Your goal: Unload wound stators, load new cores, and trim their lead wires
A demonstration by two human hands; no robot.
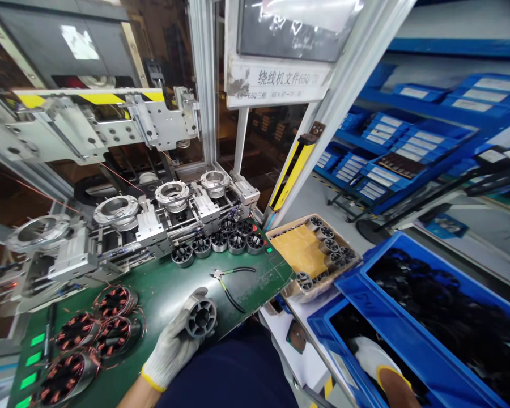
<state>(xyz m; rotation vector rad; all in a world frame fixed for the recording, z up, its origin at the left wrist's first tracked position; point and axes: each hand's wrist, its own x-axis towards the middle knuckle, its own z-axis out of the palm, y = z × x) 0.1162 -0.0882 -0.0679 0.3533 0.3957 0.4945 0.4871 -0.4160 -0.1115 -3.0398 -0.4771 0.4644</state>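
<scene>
My left hand, in a white glove with a yellow cuff, is closed round a grey unwound stator core at the front edge of the green mat. My right hand, also gloved, reaches down into the near blue bin; its fingers are hidden among the dark parts inside. Several bare stator cores stand in a row at the back of the mat. Several copper-wound stators lie at the mat's left.
Black-handled cutters lie mid-mat. A winding machine with four round fixtures stands behind. A cardboard box with yellow sheets and cores sits right of the mat. Blue shelf bins lie farther right.
</scene>
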